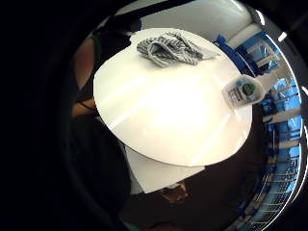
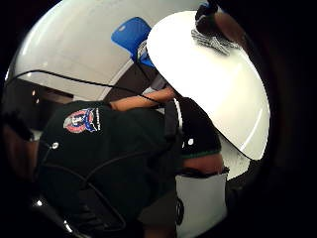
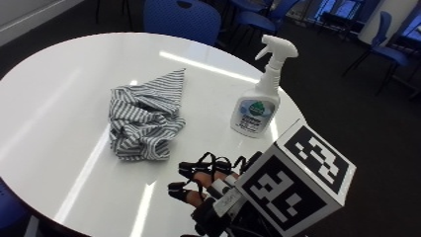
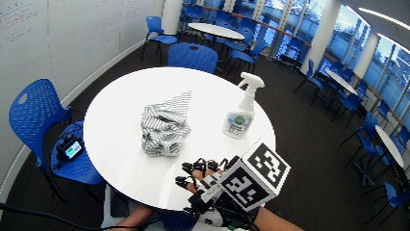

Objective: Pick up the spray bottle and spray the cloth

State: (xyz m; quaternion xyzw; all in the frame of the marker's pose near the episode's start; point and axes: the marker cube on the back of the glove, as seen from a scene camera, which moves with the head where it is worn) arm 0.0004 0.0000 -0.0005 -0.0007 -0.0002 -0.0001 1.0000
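Hand: gloved right hand [image 3: 200,180] is raised above the near edge of the round white table [image 3: 59,89]; it touches nothing.
Fingers: fingers [image 3: 188,170] spread and only loosely bent, holding nothing (strapped fingertips point out over the tabletop).
Spray bottle: white spray bottle [image 3: 260,96] stands upright on the table, beyond the fingertips and a little to their right, well apart from them; trigger head on top with the nozzle pointing left in the outside view, green-and-blue label facing the camera.
Cloth: grey-and-white striped cloth [image 3: 145,116] lies crumpled on the table, beyond the fingertips and to their left, nearer to them than the bottle but not touching; one pointed corner runs away from the hand.
Bottle vs cloth: apart, bare tabletop between them.
Palm views: little finger side shows table, cloth and bottle [image 1: 245,90] from above (all clear of the palm); thumb side shows mostly the person's dark shirt [image 2: 99,148] and the table's edge.
Surroundings: blue chairs [image 4: 38,120] around the table.
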